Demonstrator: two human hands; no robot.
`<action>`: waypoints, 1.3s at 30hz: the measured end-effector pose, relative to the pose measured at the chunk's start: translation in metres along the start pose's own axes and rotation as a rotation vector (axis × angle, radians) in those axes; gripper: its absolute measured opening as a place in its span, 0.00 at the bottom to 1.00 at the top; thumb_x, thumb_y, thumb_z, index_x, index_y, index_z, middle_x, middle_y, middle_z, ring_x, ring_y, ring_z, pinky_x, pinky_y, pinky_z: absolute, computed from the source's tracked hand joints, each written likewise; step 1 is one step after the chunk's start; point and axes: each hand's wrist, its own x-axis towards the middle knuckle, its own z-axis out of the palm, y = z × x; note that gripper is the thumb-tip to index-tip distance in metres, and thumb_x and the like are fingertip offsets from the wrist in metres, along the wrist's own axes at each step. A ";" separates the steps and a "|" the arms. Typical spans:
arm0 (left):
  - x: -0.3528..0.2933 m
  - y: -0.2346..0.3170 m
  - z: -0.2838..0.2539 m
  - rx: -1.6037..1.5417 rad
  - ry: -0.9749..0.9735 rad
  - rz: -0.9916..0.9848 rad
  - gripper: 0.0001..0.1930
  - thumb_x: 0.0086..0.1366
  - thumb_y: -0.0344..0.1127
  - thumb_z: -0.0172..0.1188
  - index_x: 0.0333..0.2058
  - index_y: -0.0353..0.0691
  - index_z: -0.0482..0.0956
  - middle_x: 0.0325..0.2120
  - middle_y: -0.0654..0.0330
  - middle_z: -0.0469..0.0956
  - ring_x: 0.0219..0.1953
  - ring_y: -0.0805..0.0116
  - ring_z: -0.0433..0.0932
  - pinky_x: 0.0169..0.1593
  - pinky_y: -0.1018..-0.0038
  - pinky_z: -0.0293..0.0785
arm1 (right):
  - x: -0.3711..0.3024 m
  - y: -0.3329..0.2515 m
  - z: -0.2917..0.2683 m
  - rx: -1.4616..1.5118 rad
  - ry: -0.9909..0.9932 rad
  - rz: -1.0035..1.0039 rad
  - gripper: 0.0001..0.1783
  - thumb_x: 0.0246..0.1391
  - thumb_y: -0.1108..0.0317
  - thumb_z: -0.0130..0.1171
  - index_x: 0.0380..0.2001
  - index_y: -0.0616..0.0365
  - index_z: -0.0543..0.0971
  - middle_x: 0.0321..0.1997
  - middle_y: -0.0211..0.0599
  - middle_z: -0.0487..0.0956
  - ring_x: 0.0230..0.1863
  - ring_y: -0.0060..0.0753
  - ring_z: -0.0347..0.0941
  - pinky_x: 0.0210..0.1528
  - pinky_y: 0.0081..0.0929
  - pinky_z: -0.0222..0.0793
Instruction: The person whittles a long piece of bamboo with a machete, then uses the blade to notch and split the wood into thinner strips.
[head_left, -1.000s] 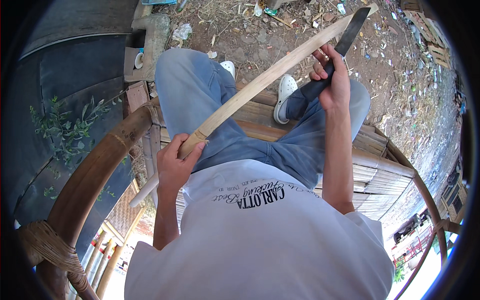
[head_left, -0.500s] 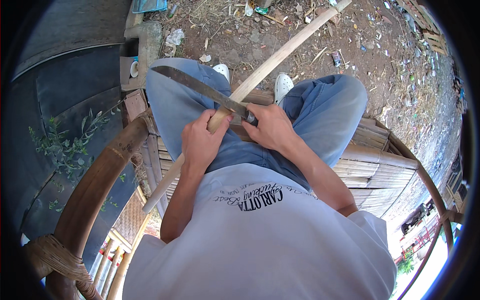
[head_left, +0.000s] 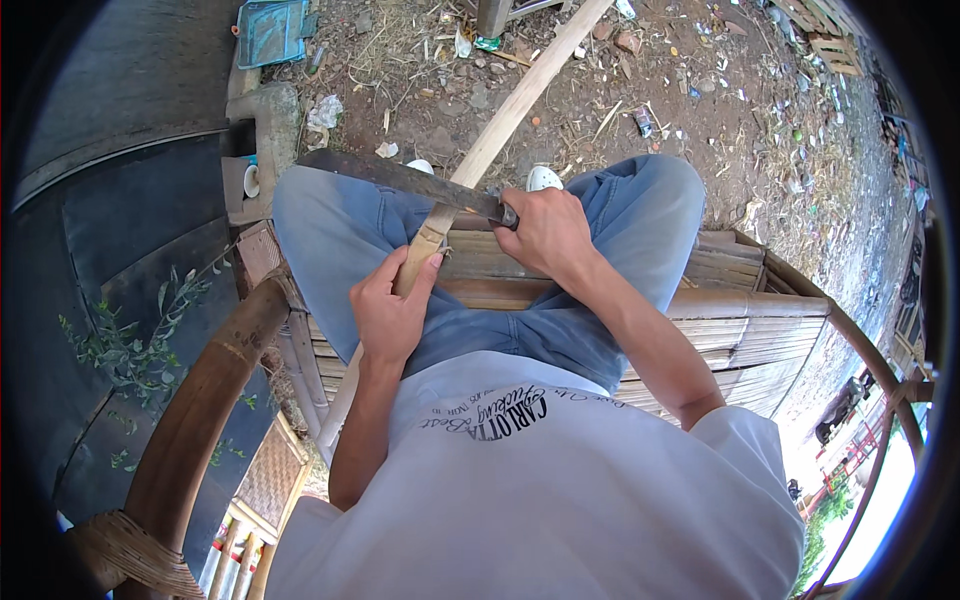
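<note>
A long pale pole [head_left: 520, 112], bamboo by its node, slants across my lap from beside my left arm to beyond the top edge. My left hand [head_left: 390, 310] is closed round it just below the node, thumb and fingers on opposite sides. In my right hand [head_left: 552, 235] is the dark handle of a machete [head_left: 400, 178]. The blade points left over my left knee and lies across the pole just beyond the node. A small curled shaving [head_left: 447, 250] sticks out beside the node. The pole's lower part is partly hidden behind my left forearm.
I sit on a bamboo slat bench [head_left: 740, 335] with a curved bamboo armrest [head_left: 205, 400] at my left. A leafy plant [head_left: 130, 330] grows by the dark panels. A blue plastic basin [head_left: 272, 35] and scattered litter lie on the dirt ground [head_left: 440, 90] ahead.
My hands have drawn apart: the left sits lower, and the right has moved slightly outward with the machete. The pole's far end has passed out of view at the top.
</note>
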 end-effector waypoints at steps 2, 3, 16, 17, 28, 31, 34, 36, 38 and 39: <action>-0.003 -0.008 -0.001 -0.020 0.017 0.041 0.15 0.58 0.36 0.69 0.38 0.29 0.81 0.21 0.52 0.79 0.20 0.71 0.73 0.27 0.74 0.69 | -0.010 -0.002 0.001 0.022 0.007 -0.032 0.15 0.44 0.60 0.62 0.35 0.56 0.80 0.23 0.50 0.80 0.30 0.54 0.78 0.37 0.47 0.74; -0.004 -0.009 -0.001 -0.023 0.016 0.049 0.15 0.58 0.36 0.69 0.38 0.29 0.81 0.21 0.52 0.79 0.20 0.71 0.73 0.27 0.74 0.69 | -0.011 -0.003 0.000 0.051 0.008 -0.063 0.17 0.44 0.60 0.62 0.38 0.56 0.82 0.25 0.51 0.80 0.31 0.53 0.79 0.37 0.45 0.75; -0.020 -0.011 -0.013 0.072 0.021 0.012 0.14 0.60 0.36 0.68 0.37 0.29 0.81 0.20 0.59 0.78 0.21 0.77 0.70 0.27 0.77 0.67 | 0.022 0.035 -0.020 0.017 0.209 0.055 0.11 0.48 0.61 0.60 0.27 0.59 0.80 0.19 0.52 0.77 0.25 0.57 0.76 0.33 0.47 0.73; -0.018 -0.012 -0.012 0.056 0.027 -0.028 0.14 0.59 0.36 0.68 0.36 0.30 0.81 0.21 0.54 0.79 0.20 0.71 0.73 0.28 0.74 0.70 | 0.028 0.045 -0.026 0.004 0.221 0.130 0.11 0.49 0.62 0.59 0.26 0.60 0.80 0.18 0.52 0.77 0.25 0.57 0.76 0.32 0.47 0.73; -0.019 -0.015 -0.010 0.108 0.050 0.042 0.14 0.59 0.36 0.69 0.35 0.30 0.81 0.22 0.53 0.79 0.21 0.71 0.74 0.28 0.74 0.70 | 0.038 0.051 -0.035 -0.021 0.172 0.135 0.13 0.49 0.59 0.59 0.26 0.60 0.79 0.20 0.54 0.77 0.28 0.57 0.77 0.36 0.48 0.73; -0.022 -0.016 -0.007 0.047 0.051 0.019 0.14 0.59 0.36 0.69 0.36 0.30 0.81 0.22 0.54 0.79 0.21 0.71 0.74 0.29 0.75 0.70 | 0.024 0.035 -0.034 -0.121 0.074 -0.069 0.14 0.50 0.59 0.58 0.25 0.60 0.79 0.21 0.54 0.77 0.28 0.58 0.77 0.36 0.48 0.73; -0.026 -0.015 -0.013 0.048 0.050 -0.011 0.14 0.59 0.36 0.69 0.36 0.30 0.81 0.22 0.54 0.79 0.21 0.71 0.74 0.29 0.75 0.70 | 0.057 0.074 -0.055 -0.079 0.185 0.145 0.15 0.50 0.59 0.56 0.24 0.61 0.78 0.21 0.53 0.77 0.28 0.60 0.76 0.35 0.49 0.73; -0.024 -0.015 -0.014 0.074 0.056 -0.014 0.14 0.59 0.36 0.69 0.36 0.30 0.81 0.22 0.54 0.79 0.21 0.71 0.74 0.29 0.75 0.70 | 0.057 0.080 -0.060 -0.103 0.179 0.166 0.14 0.49 0.58 0.57 0.27 0.60 0.80 0.22 0.54 0.79 0.29 0.57 0.78 0.37 0.49 0.75; -0.026 -0.016 -0.015 0.127 0.031 -0.008 0.14 0.58 0.36 0.69 0.36 0.30 0.81 0.22 0.54 0.79 0.21 0.71 0.73 0.29 0.75 0.70 | 0.051 0.069 -0.055 -0.128 0.126 0.104 0.16 0.50 0.57 0.58 0.31 0.60 0.82 0.24 0.54 0.80 0.31 0.56 0.79 0.40 0.49 0.76; -0.027 -0.017 -0.014 0.126 0.035 -0.011 0.14 0.58 0.36 0.69 0.36 0.30 0.81 0.22 0.54 0.79 0.21 0.71 0.73 0.29 0.75 0.70 | 0.039 0.053 -0.047 -0.131 0.083 0.024 0.17 0.50 0.57 0.58 0.32 0.61 0.82 0.25 0.55 0.80 0.33 0.57 0.79 0.41 0.49 0.76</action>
